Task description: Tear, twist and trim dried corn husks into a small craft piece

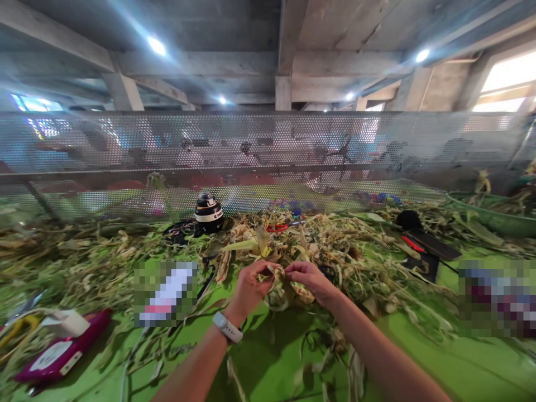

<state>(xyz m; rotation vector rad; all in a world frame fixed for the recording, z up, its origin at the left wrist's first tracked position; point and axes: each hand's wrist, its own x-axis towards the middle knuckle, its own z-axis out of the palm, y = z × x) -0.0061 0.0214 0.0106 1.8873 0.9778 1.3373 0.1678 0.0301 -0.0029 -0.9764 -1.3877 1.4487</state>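
Note:
Between my two hands is a small bunch of pale, dried corn husk (pixel 277 276), partly covered by my fingers. My left hand (pixel 250 285), with a white watch on its wrist, is closed in a pinch on the husk. From the other side, the fingertips of my right hand (pixel 312 281) pinch the same husk. A broader yellow-green husk leaf (pixel 245 246) lies just beyond my left hand. Loose husk strips are heaped behind both hands, with red-handled scissors (pixel 277 228) lying on the heap.
A black-and-white bottle (pixel 209 214) stands behind the heap. To the left are a purple power bank (pixel 62 349) and a white charger (pixel 67 322). A black phone (pixel 435 244) and a green basin (pixel 494 219) are on the right. A perforated metal screen (pixel 259 142) crosses the green table (pixel 268 363).

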